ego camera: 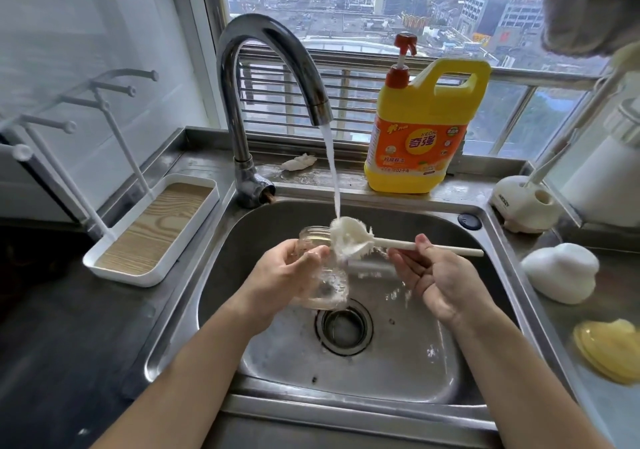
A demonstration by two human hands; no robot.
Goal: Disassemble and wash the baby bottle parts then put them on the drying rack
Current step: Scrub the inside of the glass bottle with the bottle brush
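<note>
Bottle (320, 275) in left hand (284, 275) — brush (349, 237) in right hand (436, 279), under running water.

Single view, head-worn, wide-angle. Looks forward and steeply down, close over a steel sink (221, 241). Faucet (266, 78) at 12 o'clock, window behind it. Left hand (287, 272) and right hand (436, 279) enter from 6 o'clock. Edges curve with lens distortion. No second view shares the scene.

I read "奇强" in large characters, with "KEON" above them, on the orange label of the yellow detergent jug (420, 137). Its smaller print and the mark on the white brush holder (519, 204) are too blurred for me.
</note>
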